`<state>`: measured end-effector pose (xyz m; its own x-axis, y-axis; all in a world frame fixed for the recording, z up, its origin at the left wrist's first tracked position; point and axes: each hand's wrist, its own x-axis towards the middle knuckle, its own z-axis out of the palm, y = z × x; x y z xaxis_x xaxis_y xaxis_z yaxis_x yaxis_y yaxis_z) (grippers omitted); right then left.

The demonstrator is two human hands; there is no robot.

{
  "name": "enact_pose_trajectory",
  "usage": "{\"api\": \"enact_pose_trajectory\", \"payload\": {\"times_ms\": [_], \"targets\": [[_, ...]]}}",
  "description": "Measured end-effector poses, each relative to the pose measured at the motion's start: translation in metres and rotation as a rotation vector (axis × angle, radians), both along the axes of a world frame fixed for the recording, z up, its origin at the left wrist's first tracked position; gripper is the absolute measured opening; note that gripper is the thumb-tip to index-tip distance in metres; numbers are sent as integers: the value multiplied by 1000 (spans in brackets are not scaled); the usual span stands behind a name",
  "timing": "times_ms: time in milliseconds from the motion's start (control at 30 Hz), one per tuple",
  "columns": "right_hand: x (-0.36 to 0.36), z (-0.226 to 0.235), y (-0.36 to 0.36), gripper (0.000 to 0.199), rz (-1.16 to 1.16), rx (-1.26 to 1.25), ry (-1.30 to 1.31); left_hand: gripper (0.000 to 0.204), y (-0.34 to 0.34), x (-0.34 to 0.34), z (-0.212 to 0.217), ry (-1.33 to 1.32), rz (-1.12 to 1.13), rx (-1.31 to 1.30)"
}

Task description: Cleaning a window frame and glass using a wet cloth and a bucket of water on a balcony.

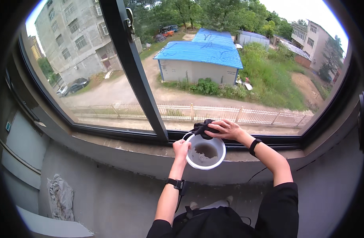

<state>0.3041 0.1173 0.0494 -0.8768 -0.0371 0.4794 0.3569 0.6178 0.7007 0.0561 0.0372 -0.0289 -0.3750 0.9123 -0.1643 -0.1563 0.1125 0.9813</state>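
A white bucket (223,157) with murky, greyish-brown water (206,150) in it is held by the window sill, its opening facing up. My left hand (181,148) is closed round the bucket's thin handle at the left of the rim. Over the bucket's far edge, my right hand (225,130) grips a bunched black cloth (202,128). The right fingers curl over the cloth, and part of it hangs to their left. Whether the bucket's base rests on anything is hidden.
A dark-framed sliding window (140,79) stands ahead, above a rough concrete sill (106,143). Outside are a fence (213,114) and a blue-roofed shed (198,51). A crumpled grey plastic bag (61,197) lies on the floor at left. My shoes (229,199) show below the bucket.
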Motion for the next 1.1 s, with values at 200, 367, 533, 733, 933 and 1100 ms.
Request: {"api": "enact_pose_trajectory", "payload": {"times_ms": [200, 367, 533, 733, 933, 1100], "targets": [[8, -7, 2, 47, 1, 51, 48, 17, -8, 8, -3, -84, -33, 25], [3, -28, 2, 46, 17, 45, 100, 17, -13, 0, -8, -104, -41, 7], [-10, -18, 0, 51, 65, -2, 136, 14, -19, -6, 4, -119, -20, 54], [15, -9, -2, 60, -43, -38, -18, 14, 3, 3, -8, -23, -24, -7], [87, 140, -17, 62, -120, 136, 75, 16, 0, -1, -12, -69, 9, 32], [178, 319, -22, 49, -176, 343, 178, 16, -3, -4, -21, -108, 18, 56]]}}
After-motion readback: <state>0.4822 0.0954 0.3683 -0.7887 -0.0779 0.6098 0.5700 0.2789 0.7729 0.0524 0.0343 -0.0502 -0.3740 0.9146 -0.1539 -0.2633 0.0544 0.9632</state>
